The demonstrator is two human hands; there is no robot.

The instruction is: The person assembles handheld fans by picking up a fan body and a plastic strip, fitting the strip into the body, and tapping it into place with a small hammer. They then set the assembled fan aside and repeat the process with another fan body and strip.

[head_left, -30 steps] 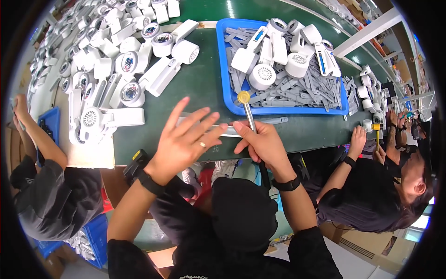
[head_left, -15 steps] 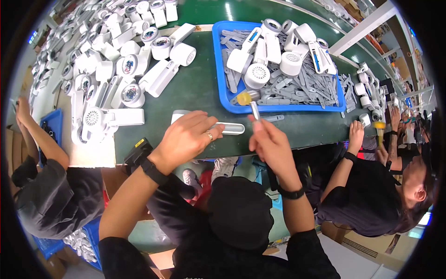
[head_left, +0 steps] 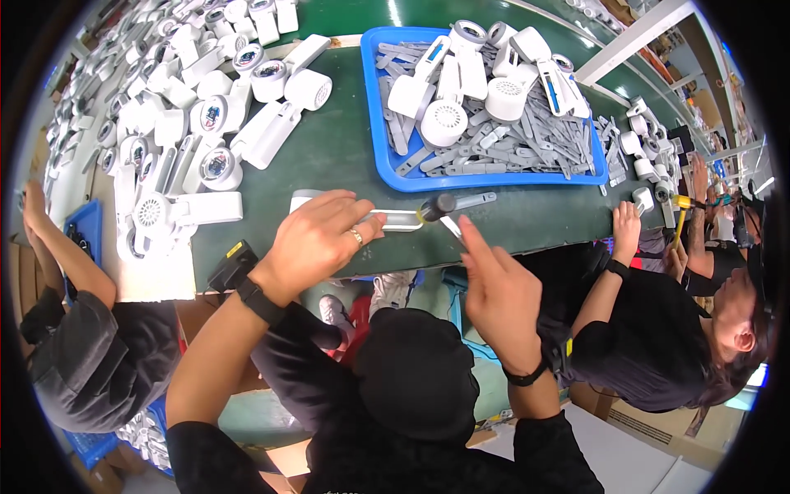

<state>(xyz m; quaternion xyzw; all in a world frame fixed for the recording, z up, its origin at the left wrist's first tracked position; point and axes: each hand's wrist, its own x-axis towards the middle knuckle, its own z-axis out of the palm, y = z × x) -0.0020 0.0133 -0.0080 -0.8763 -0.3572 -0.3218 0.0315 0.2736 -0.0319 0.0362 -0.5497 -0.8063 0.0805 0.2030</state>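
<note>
A green counter (head_left: 346, 156) fills the upper frame, blue tray (head_left: 387, 156) above centre; left hand (head_left: 317, 239) presses flat, fingers spread, on a white handle part (head_left: 395, 219); right hand (head_left: 498, 296) pinches a screwdriver (head_left: 440, 212).

One head-worn fisheye view, looking steeply down over a green work table (head_left: 346, 156).

The camera sits on the person's head and faces down and forward — the dark cap and torso fill the lower centre of the frame, both forearms rise from the lower edge, and the left hand (head_left: 317, 239) and right hand (head_left: 494, 288) sit near the middle, close to the lens. The table spans the upper half, its straight edge bending toward the rim; a blue tray (head_left: 387, 156) lies upper centre, farther off. Co-workers appear small at the far left and right edges — the wide lens squeezes them against the dark circular border. No second view is supplied.
</note>
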